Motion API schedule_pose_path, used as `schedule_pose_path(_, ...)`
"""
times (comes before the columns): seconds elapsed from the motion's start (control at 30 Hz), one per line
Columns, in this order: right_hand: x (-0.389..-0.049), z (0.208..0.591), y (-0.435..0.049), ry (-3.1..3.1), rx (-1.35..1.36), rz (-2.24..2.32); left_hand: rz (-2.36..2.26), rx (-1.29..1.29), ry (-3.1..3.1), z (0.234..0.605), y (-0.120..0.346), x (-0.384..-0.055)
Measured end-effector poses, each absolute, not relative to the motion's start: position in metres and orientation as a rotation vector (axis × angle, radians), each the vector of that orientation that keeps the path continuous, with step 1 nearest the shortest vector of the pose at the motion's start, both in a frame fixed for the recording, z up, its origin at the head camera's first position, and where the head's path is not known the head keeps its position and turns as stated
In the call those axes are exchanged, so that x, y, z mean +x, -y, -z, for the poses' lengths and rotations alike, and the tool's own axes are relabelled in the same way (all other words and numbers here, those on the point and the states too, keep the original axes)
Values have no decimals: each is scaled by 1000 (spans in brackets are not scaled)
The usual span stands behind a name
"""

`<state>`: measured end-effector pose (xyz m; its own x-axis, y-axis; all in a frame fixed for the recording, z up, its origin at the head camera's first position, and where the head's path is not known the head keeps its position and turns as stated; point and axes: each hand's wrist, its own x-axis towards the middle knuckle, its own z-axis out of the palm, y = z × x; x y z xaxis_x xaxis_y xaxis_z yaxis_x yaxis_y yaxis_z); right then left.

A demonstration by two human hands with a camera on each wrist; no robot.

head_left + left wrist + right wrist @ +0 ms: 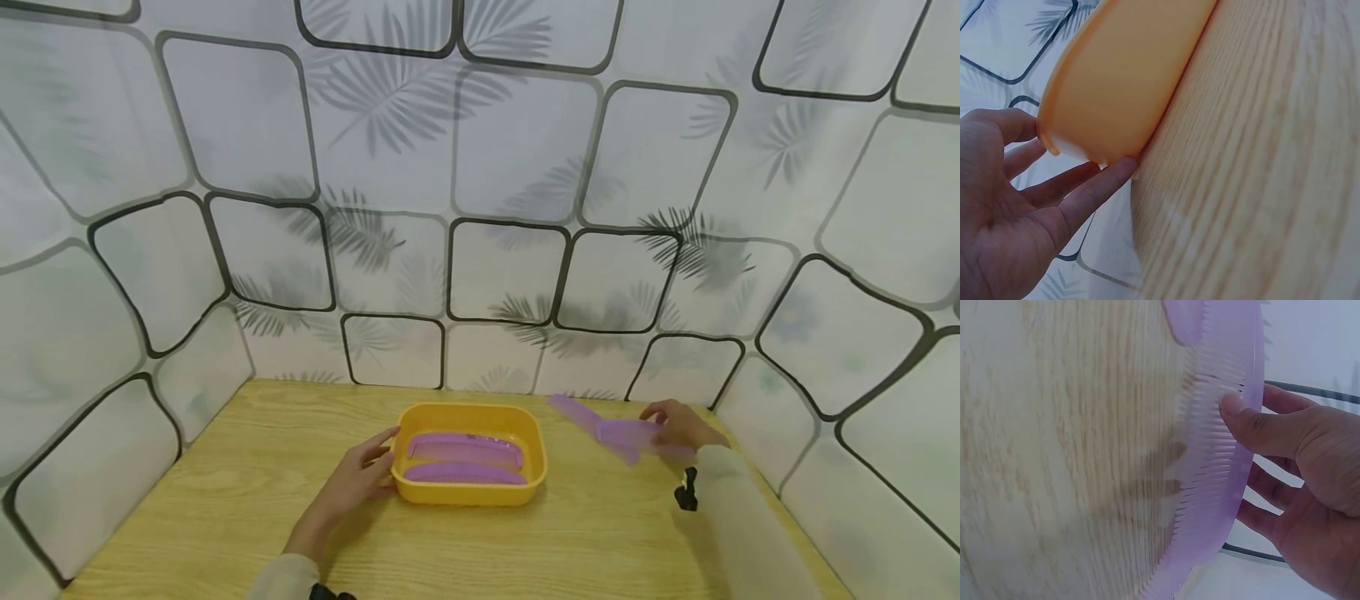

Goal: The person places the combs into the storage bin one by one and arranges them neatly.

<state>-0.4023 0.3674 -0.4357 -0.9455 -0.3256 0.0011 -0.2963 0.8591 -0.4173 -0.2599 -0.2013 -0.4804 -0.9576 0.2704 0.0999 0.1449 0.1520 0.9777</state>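
My left hand (pixel 360 471) rests its fingertips against the left end of a yellow plastic basket (pixel 468 497). In the left wrist view, its fingers reach from the rim to the lower edge of the basket's wall. Two purple combs lie inside, a rear comb (pixel 465 446) and a front comb (pixel 465 474). At the right, my right hand (pixel 678 423) pinches a translucent purple comb (pixel 1216 506), thumb over the teeth and fingers behind the spine. Another purple comb (pixel 573 408) lies slanted on the table, overlapping the held one in the head view.
The wooden table (pixel 300 425) carries basket and combs. A patterned pale curtain (pixel 510 275) stands along its back and both sides, close behind my right hand.
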Motion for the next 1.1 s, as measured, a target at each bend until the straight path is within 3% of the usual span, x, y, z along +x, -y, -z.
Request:
schedule_pose_path(0.6, -395, 431, -386, -2892, -805, 778, -1954, 413, -2303, 481, 200, -261)
schedule_pose_path(1.1, -392, 424, -362, -2806, -792, 957, -1952, 396, -2296, 480, 200, -260)
